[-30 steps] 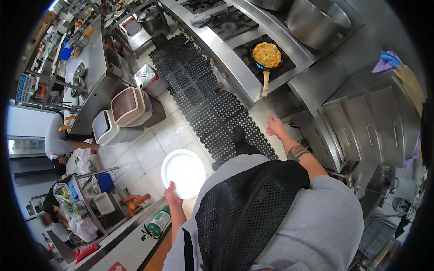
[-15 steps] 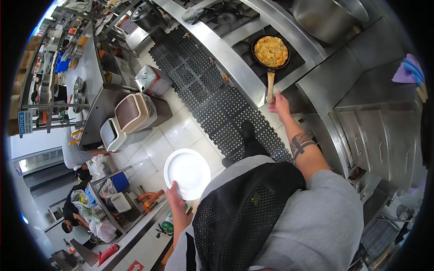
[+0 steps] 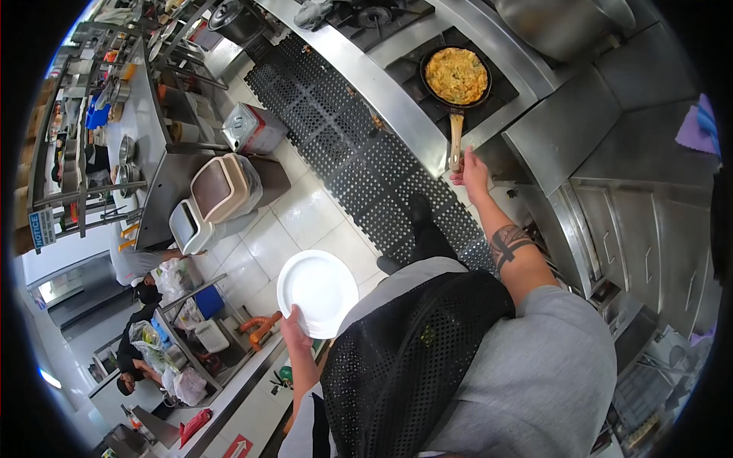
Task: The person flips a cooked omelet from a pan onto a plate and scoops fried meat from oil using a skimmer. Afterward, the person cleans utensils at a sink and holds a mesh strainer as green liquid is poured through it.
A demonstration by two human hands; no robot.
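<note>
My left hand (image 3: 296, 333) grips the rim of a round white plate (image 3: 317, 293), thumb on top; the plate's face has nothing on it. Over at the stove, my right hand (image 3: 473, 175) is at the end of the frying pan's wooden handle, with fingers curled around its tip and the thumb along its right side. The frying pan (image 3: 456, 108) rests on a burner grate. A golden, browned omelette-like round (image 3: 456, 75) fills the pan.
A large steel pot (image 3: 561, 27) stands behind the pan. Black perforated mats (image 3: 336, 122) cover the floor along the stove (image 3: 405, 114). Bins (image 3: 221, 187) and a square tin (image 3: 252, 128) stand to the left. Two other people work at the far left.
The view has shifted slightly, so the stove and pan appear a little higher and closer. Both hands keep their places on the plate and at the pan handle.
</note>
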